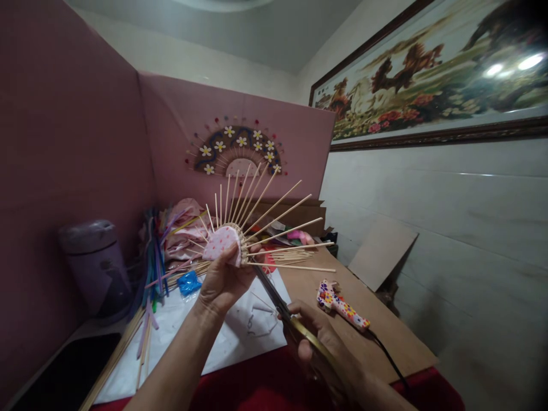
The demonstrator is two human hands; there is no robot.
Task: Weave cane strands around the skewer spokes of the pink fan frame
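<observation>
A half-round piece in pink dotted cloth (221, 244) has thin wooden sticks (282, 215) fanning out from its woven curved edge. My left hand (226, 279) pinches it near its lower right corner, thumb on the cloth and fingers behind. My right hand (323, 342) is closed round the handles of scissors with brass-coloured grips (314, 339). The dark scissor blades (269, 288) point up and left, and their tips are at the lower edge of the piece beside my left fingers. Whether the tips touch a stick or the cord cannot be made out.
A flower-patterned glue gun (342, 305) with a black cable lies on brown board (394, 348) at right. White paper (244, 342) holds loose scraps and a blue packet (188, 282). Coloured strips, sticks and a purple container (98, 268) stand left. A decorated fan (240, 145) hangs behind.
</observation>
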